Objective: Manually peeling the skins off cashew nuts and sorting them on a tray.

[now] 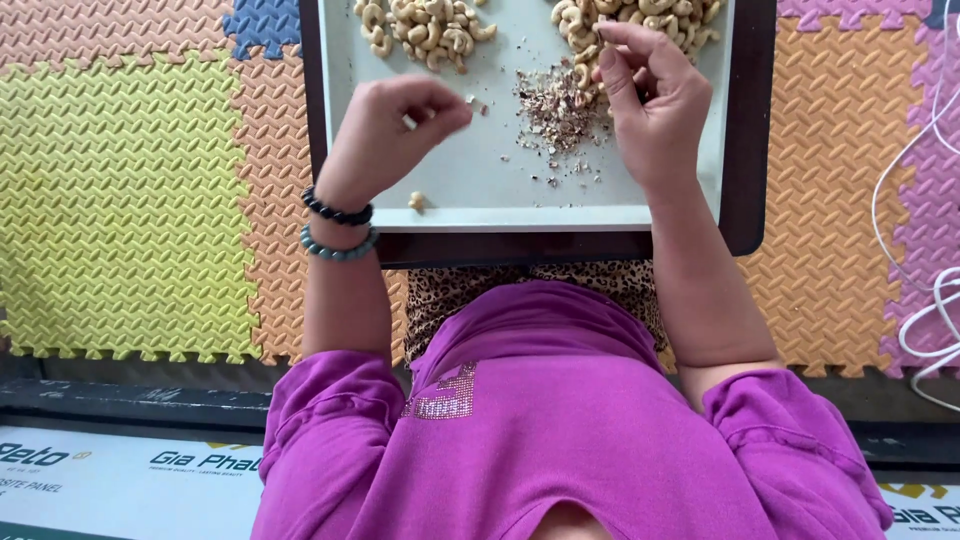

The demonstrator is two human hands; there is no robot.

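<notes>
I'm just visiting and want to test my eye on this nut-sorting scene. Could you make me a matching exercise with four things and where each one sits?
Things:
1. lone cashew
2. heap of skins and crumbs
3. bead bracelets
4. white cable

Places:
A. on the left wrist
B. at the tray's near edge, apart from the piles
C. on the foam mats at the right edge of the view
D. mid-tray, between the left hand and right hand

Pairs: 1-B, 2-D, 3-A, 4-C
</notes>
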